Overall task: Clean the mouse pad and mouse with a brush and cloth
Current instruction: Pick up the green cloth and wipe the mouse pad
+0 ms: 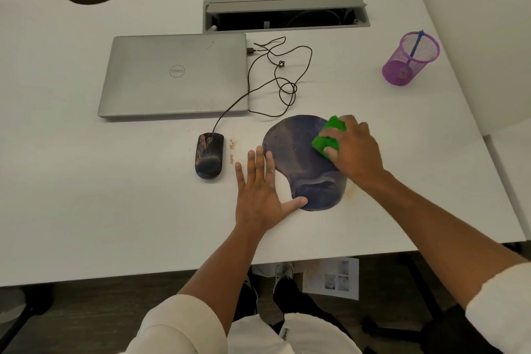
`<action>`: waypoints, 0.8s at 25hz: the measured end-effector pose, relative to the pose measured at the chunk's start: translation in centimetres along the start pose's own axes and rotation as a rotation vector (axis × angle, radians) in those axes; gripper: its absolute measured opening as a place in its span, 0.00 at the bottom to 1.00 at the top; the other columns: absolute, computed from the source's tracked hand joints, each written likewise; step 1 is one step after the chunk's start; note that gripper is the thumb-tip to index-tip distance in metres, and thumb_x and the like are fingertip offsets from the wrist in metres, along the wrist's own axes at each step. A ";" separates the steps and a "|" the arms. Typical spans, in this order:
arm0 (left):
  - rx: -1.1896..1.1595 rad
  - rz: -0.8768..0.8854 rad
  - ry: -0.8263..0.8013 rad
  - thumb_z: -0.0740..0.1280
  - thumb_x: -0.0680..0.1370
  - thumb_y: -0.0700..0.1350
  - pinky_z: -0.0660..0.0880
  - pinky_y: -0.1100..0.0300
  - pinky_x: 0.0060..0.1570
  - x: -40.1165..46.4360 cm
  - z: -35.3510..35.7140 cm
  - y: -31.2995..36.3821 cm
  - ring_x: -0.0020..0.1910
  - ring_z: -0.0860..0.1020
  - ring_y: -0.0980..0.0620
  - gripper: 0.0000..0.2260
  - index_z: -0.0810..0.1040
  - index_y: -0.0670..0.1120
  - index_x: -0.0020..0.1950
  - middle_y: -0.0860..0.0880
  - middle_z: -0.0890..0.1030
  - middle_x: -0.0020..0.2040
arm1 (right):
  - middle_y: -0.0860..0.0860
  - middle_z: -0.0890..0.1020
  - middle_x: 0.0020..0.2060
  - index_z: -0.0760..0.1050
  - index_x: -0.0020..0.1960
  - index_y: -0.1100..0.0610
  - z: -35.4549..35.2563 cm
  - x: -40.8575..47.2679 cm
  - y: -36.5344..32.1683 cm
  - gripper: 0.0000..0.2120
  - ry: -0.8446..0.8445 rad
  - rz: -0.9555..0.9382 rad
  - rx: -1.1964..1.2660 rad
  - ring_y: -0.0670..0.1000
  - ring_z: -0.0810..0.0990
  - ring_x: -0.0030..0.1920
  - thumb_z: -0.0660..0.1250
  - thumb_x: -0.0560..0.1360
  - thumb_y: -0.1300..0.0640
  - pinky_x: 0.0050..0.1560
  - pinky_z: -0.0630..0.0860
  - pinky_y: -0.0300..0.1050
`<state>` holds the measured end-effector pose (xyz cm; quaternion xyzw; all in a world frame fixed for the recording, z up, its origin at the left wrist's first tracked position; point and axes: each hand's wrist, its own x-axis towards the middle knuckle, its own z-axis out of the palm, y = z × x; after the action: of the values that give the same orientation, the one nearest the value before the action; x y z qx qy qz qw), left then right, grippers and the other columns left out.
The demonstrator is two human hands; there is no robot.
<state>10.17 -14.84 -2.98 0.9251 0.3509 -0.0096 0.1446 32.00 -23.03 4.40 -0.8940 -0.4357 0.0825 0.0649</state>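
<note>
The person is leaning over the white bench (86,181), and the right hand (355,149) is gripping a green cloth (327,135), its fingers curled round the bunched fabric and pressing it onto the dark blue mouse pad (298,158). The pad is lying toward the right of the bench's middle, its padded wrist rest pointing at the near edge. The left hand (258,190) is lying flat and spread, holding nothing: its palm is resting on the bench just left of the pad, the thumb tip is touching the pad's near corner by the wrist rest, and 1 or 2 of the straight fingers are reaching its left rim. The black mouse (209,156), smeared with brownish marks, is sitting left of that hand, apart from the pad, with some brown crumbs (232,146) scattered between them. Its cable (275,77) is looping back toward a closed grey laptop (175,75) near the far edge. A purple mesh pen cup (409,59) is standing toward the far right corner with 1 blue stick in it.
</note>
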 end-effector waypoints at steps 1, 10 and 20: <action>0.004 0.001 0.005 0.49 0.69 0.83 0.38 0.38 0.79 0.0 0.0 0.0 0.82 0.35 0.45 0.57 0.40 0.44 0.84 0.43 0.38 0.83 | 0.52 0.70 0.67 0.78 0.62 0.43 0.0 -0.2 -0.9 0.17 0.023 -0.004 0.064 0.59 0.71 0.60 0.71 0.73 0.51 0.52 0.75 0.52; 0.030 0.003 0.006 0.46 0.70 0.82 0.39 0.37 0.79 0.0 0.0 0.0 0.82 0.35 0.44 0.55 0.41 0.44 0.84 0.43 0.38 0.83 | 0.52 0.69 0.70 0.75 0.66 0.43 3.2 -3.2 -4.1 0.18 0.006 -0.147 0.030 0.58 0.72 0.62 0.66 0.77 0.47 0.58 0.76 0.53; 0.015 -0.002 0.025 0.48 0.70 0.83 0.40 0.37 0.79 -0.1 0.0 0.0 0.82 0.35 0.45 0.56 0.42 0.44 0.84 0.43 0.39 0.84 | 0.50 0.71 0.64 0.78 0.60 0.42 2.1 -3.0 -3.3 0.18 0.049 -0.140 0.234 0.57 0.73 0.59 0.71 0.71 0.55 0.50 0.74 0.47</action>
<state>10.11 -14.92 -2.98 0.9259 0.3537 -0.0008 0.1331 27.22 -23.32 3.24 -0.8495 -0.4826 0.1059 0.1849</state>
